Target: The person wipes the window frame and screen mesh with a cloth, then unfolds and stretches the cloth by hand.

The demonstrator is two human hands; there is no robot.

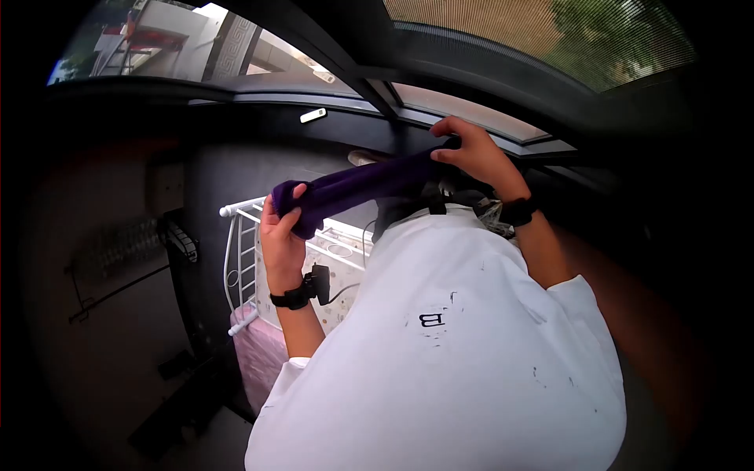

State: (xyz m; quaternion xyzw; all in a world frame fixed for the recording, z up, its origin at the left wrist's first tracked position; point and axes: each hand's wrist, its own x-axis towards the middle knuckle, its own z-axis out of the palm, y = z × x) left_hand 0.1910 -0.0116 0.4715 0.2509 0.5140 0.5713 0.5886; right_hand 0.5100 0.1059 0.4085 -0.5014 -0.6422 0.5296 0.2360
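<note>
A dark purple cloth (361, 187) is stretched out, folded lengthwise, between my two hands in front of my chest. My left hand (283, 239) grips its lower left end, with the thumb and a fingertip showing against the fabric. At the upper right end, my right hand (477, 161) has the cloth between thumb and fingers. That end lies higher, close to the window frame. A black band with a small box (316, 284) is around my left wrist, and another black band (518, 211) is around my right.
Below the cloth is a white metal bed frame (233, 255) with a patterned light surface and pink fabric (259, 353). A small white device (312, 115) rests on the dark sill under the windows (275, 55). A wire rack (126, 247) stands in shadow at left.
</note>
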